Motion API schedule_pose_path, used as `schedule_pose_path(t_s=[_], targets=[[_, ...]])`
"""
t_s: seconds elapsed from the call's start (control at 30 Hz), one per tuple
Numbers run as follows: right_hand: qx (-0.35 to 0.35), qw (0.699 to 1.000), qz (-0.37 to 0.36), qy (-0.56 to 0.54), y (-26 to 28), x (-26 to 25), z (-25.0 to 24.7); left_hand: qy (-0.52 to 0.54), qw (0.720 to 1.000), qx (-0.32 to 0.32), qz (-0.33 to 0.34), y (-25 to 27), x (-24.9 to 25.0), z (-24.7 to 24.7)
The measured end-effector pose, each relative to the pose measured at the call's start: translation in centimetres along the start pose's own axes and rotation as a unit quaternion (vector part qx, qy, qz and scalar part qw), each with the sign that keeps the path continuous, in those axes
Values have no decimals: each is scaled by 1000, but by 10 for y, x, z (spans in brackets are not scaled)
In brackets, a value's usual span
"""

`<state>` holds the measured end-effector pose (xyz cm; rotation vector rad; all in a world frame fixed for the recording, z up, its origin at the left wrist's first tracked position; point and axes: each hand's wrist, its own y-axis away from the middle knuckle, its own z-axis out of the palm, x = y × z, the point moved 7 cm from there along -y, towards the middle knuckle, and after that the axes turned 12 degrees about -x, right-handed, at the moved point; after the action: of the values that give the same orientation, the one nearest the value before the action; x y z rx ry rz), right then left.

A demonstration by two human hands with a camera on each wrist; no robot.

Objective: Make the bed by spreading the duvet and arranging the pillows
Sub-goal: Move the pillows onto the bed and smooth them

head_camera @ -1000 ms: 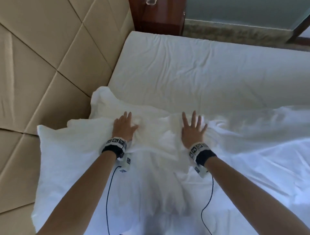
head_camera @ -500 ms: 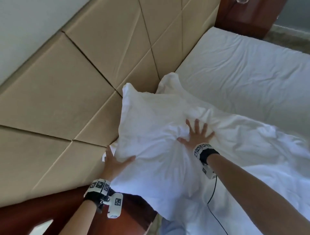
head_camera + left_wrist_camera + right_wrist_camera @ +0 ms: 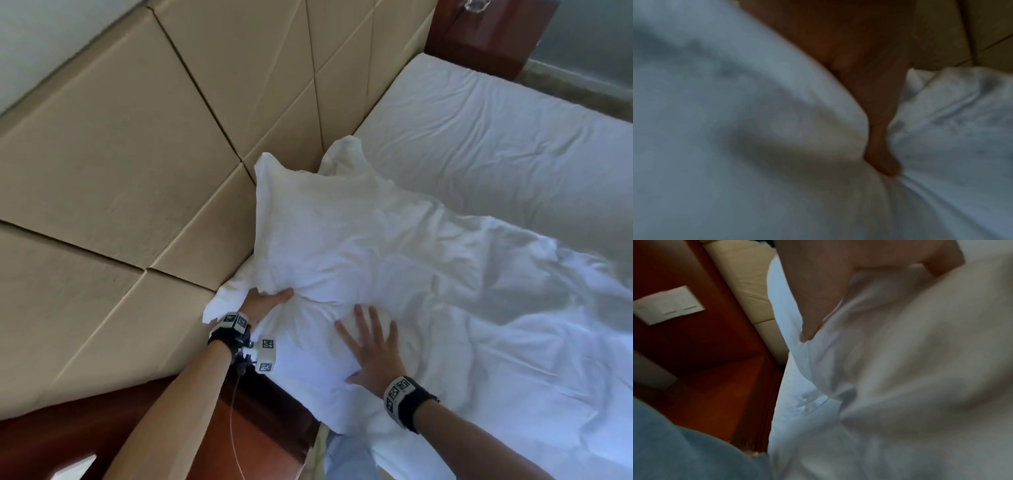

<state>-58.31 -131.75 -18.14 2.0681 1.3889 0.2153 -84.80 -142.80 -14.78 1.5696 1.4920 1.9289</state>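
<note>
A: What fills the frame?

B: One bed (image 3: 513,137), its white sheet wrinkled and bare at the far end. Against it stands one tan padded headboard (image 3: 137,171) with diagonal seams.

A: And the duvet?

B: One white duvet (image 3: 513,342), crumpled, lies across the near part of the bed, rumpled into folds.

A: Pillows?

B: I can count one pillow (image 3: 325,233), white and creased, at the head of the bed against the headboard, partly over the duvet's top edge. More cloth shows behind it; I cannot tell what it is.

A: Anything wooden?

B: Two reddish nightstands: one nightstand (image 3: 479,34) at the far corner, another near the left arm. The right wrist view shows one white switch plate (image 3: 668,305) on red wood.

A: The hands?

B: Two. The left hand (image 3: 263,303) grasps the pillow's near edge, thumb on top, fingers hidden under the cloth. The right hand (image 3: 373,349) lies flat on the pillow, fingers (image 3: 363,318) spread and straight, holding nothing.
</note>
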Motion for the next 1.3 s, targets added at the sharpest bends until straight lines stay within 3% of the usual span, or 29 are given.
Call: schedule_pose_path(t_s=[0.1,0.2,0.3,0.4,0.47,0.53,0.57,0.63,0.67,0.73,0.87,0.93,1.03,1.1,1.2,1.3], targets=[[47,996,4,-70,0,-6,-17,2,992,-20,127,45,74,27],[192,975,-2,-115,9,-7,-67,-27,968,-40,246,94,160,39],[273,953,5,-131,6,-13,-129,-41,956,-16,290,107,214,15],[218,966,55,-130,-33,-10,-162,-70,940,47,329,80,237,-17],[108,984,66,-129,-72,1,-153,-177,925,154,300,36,233,-27],[-37,990,55,-126,-104,14,-128,-382,861,250,224,1,214,-15],[-81,989,53,-114,-113,20,-119,-448,827,249,232,-11,204,2],[-88,989,61,-99,-114,30,-116,-550,768,155,289,-26,180,52],[-72,989,60,-117,-106,33,-116,-600,740,101,287,-35,162,75],[-29,987,50,-150,-83,48,-112,-668,709,33,222,-54,129,96],[4,972,130,-195,7,129,-67,-712,693,36,109,-67,106,105],[19,945,212,-248,75,183,-29,-709,697,44,102,-50,111,133],[57,888,334,-310,213,257,37,-716,673,1,188,-1,108,235],[78,862,379,-327,271,289,65,-720,650,-24,241,29,101,288],[123,814,447,-350,410,326,120,-728,587,-97,341,110,56,426],[167,789,476,-352,527,347,170,-720,536,-155,413,192,-1,551]])
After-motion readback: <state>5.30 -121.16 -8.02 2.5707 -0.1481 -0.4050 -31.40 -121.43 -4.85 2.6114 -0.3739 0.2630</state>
